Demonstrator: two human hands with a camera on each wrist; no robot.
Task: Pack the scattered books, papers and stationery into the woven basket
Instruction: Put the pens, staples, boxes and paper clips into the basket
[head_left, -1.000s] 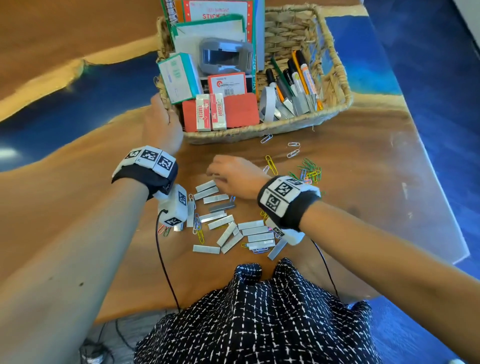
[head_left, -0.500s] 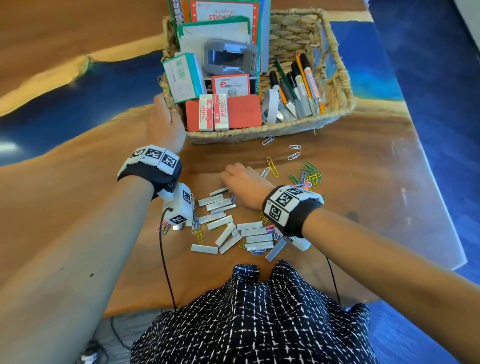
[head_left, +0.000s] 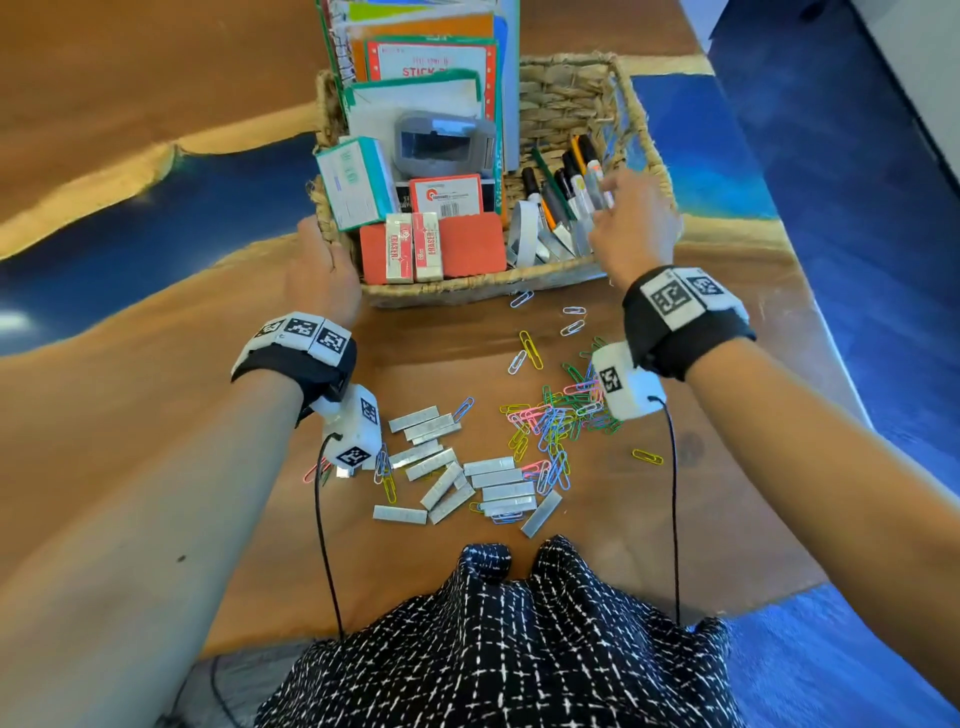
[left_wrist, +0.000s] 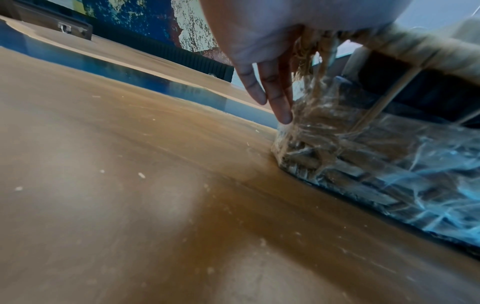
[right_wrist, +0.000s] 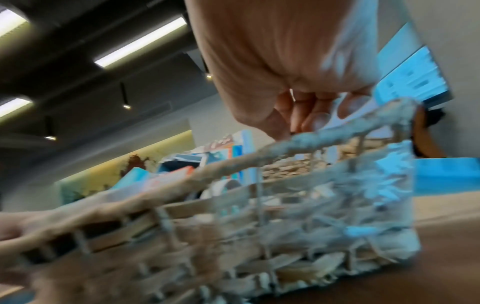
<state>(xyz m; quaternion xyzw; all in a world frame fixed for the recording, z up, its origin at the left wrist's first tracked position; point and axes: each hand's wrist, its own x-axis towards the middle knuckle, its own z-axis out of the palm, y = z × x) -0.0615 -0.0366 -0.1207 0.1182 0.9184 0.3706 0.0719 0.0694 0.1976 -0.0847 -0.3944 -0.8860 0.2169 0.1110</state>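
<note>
The woven basket (head_left: 467, 293) stands at the table's far middle, packed with upright books and papers, boxes, erasers and pens (head_left: 566, 182). My left hand (head_left: 319, 270) rests against its front left corner, the fingers (left_wrist: 275, 98) lying straight down the outer wall (left_wrist: 363, 164). My right hand (head_left: 608, 208) hovers over the basket's right front part, above the pens. Its curled fingers (right_wrist: 298, 117) pinch what looks like a silver staple strip just over the rim (right_wrist: 233, 164). Several staple strips (head_left: 452, 467) and coloured paper clips (head_left: 556, 415) lie scattered on the wood in front of me.
The table has brown wood with blue resin bands (head_left: 130, 234) left and right of the basket. Its right edge (head_left: 841, 395) drops to a blue floor. A stray yellow clip (head_left: 647, 456) lies apart on the right. Wrist camera cables hang toward my lap.
My right hand has lifted from the staple strips on the table and moved forward and right, over the basket's pen side. The left hand has stayed at the basket's corner.
</note>
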